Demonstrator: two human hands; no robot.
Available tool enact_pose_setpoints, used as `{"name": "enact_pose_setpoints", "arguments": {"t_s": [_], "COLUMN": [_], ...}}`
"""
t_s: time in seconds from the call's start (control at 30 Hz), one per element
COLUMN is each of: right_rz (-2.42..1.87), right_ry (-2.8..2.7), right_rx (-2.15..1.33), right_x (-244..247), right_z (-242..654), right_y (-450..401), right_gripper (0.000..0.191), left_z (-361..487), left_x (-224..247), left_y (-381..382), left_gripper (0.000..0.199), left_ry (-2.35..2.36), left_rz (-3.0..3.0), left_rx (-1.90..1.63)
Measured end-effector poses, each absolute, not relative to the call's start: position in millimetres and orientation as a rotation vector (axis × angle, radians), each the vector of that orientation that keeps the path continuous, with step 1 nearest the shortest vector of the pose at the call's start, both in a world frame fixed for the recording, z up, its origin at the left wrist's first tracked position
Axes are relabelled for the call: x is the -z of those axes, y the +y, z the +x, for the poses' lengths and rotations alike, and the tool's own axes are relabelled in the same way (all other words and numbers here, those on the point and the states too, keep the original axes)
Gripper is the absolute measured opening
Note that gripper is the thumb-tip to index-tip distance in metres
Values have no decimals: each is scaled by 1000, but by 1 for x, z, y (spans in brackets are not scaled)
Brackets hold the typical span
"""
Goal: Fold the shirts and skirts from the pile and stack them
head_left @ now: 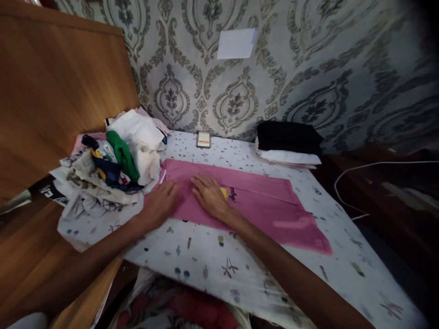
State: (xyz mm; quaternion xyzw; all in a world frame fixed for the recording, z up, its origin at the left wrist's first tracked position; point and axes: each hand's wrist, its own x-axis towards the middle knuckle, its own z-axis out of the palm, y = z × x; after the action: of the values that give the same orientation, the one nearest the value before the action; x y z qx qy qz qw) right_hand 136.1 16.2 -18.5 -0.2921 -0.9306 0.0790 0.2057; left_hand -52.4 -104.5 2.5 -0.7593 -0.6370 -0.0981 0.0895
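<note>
A pink garment (254, 212), folded into a long strip, lies across the patterned sheet. It carries dark lettering and a yellow print, partly covered by my right hand (210, 195). That hand rests flat on the fabric, fingers stretched out and slightly apart. Over the garment's left end is my left hand (160, 203), blurred by motion, its fingers seemingly extended on the cloth with nothing visible in them. A crease runs lengthwise along the garment's right half.
A heap of mixed clothes (118, 160) sits at the left beside a wooden panel (65, 68). Folded black and white clothes (288, 139) are stacked at the back right. A small framed object (203, 140) lies near the wall. A white cable (338, 183) hangs at the right.
</note>
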Motion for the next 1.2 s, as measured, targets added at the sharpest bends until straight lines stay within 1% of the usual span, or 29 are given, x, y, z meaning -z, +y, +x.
{"name": "enact_pose_setpoints", "arguments": {"t_s": [0.07,0.13,0.33,0.4,0.57,0.73,0.8,0.93,1.0,1.07,1.13,1.2], "right_rz": [-772,-800,-848,-853,-856,-845,-832,-845,-866,-887,-913,-940], "right_ry": [-2678,-2726,-2757,-2757,-2736,-2703,-2686,-2663,-2660,-2654,-2643,-2629], "right_rx": [-208,-185,-121,-121,-130,-143,-148,-138,-134,-133,-140,-149], "right_x": [26,32,32,30,30,32,35,41,44,45,46,47], "right_z": [132,130,131,131,133,144,152,175,190,204,217,225], "right_y": [4,-1,-1,-2,-3,-1,0,-3,-7,-12,-17,-21], "right_gripper": [48,50,52,52,49,48,48,48,48,50,51,51], "left_z": [-42,-39,-61,-68,-80,-102,-114,-135,-142,-147,-151,-150], "left_x": [12,24,33,35,41,38,33,15,4,-4,-10,-14], "left_y": [-98,-94,-107,-113,-121,-126,-127,-122,-113,-100,-82,-60], "left_gripper": [43,51,71,73,71,69,66,57,52,46,39,32], "left_ry": [-1811,-1830,-1965,-1979,-1919,-2078,-2155,-2362,-2380,-2355,-2345,-2363], "left_rz": [-2408,-2471,-2433,-2368,-2304,-2373,-2440,-2335,-2241,-2197,-2187,-2225], "left_rx": [362,359,154,164,239,317,501,1205,1526,1773,1901,1861]}}
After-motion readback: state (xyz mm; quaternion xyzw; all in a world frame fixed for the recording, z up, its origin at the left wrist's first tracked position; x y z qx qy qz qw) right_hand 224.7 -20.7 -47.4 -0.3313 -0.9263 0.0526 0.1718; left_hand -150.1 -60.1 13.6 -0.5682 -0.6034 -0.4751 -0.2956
